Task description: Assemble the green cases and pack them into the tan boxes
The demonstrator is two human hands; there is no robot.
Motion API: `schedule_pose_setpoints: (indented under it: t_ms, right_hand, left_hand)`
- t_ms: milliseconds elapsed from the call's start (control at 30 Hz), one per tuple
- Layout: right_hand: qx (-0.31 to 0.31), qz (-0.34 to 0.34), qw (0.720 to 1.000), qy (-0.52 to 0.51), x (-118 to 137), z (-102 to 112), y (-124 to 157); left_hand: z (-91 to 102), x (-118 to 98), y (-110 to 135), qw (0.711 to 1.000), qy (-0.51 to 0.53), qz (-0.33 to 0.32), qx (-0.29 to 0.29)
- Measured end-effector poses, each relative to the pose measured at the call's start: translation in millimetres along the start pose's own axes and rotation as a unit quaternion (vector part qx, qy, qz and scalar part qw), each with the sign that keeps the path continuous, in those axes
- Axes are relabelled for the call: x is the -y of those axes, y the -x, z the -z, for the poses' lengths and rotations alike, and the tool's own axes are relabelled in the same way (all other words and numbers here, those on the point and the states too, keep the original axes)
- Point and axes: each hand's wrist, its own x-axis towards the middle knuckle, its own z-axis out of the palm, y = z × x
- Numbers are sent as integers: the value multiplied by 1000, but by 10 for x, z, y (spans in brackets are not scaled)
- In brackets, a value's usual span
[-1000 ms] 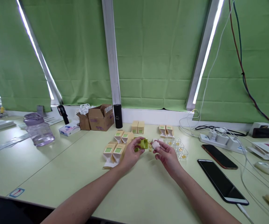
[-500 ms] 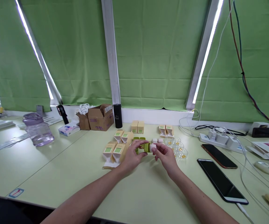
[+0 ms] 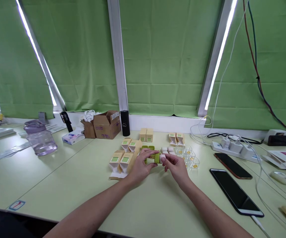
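Between my two hands is a small green-and-white cylindrical container [image 3: 157, 158], lying sideways a little above the table. My left hand [image 3: 141, 166] grips its green end between thumb and fingers. From the other side, my right hand [image 3: 177, 167] pinches the white end [image 3: 162, 159]. Small green pieces [image 3: 148, 147] lie behind my left hand, partly hidden. White round pieces [image 3: 167, 150] stand just beyond my right hand. Clear plastic cups [image 3: 194, 163] with yellow centres cluster to its right. Open kraft boxes [image 3: 125, 159] with green labels lie left of my left hand.
Two kraft boxes [image 3: 146, 135] stand at the back, with two open ones [image 3: 176, 139] to their right. A cardboard carton [image 3: 107, 125] and a black cylinder [image 3: 125, 123] are back left. Two phones [image 3: 235, 193] [image 3: 232, 166], a power strip [image 3: 235, 149] and cables occupy the right. A purple jug [image 3: 41, 138] stands left.
The green-and-white container has shifted slightly to the right in my hands. Both hands keep their grip, and everything else on the table looks the same.
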Motion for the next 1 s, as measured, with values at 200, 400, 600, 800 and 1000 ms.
schedule_pose_setpoints:
  t_ms: [200, 400, 600, 800, 1000]
  right_hand:
    - [-7, -5, 1000, -1, 9, -16, 6]
    - [-14, 1, 1000, 15, -14, -25, 20]
    - [-11, 15, 999, 45, -31, -14, 29]
    - [-14, 13, 999, 49, -22, -41, 45]
    - [-20, 3, 999, 27, -7, -58, 58]
  left_hand:
    - [4, 3, 5, 1000, -20, -9, 0]
    - [-2, 44, 9, 999, -34, -42, -2]
    - [-19, 82, 18, 998, -48, -45, 3]
    - [-40, 46, 39, 996, -75, -46, 7]
    - [-54, 52, 55, 995, -87, -48, 11]
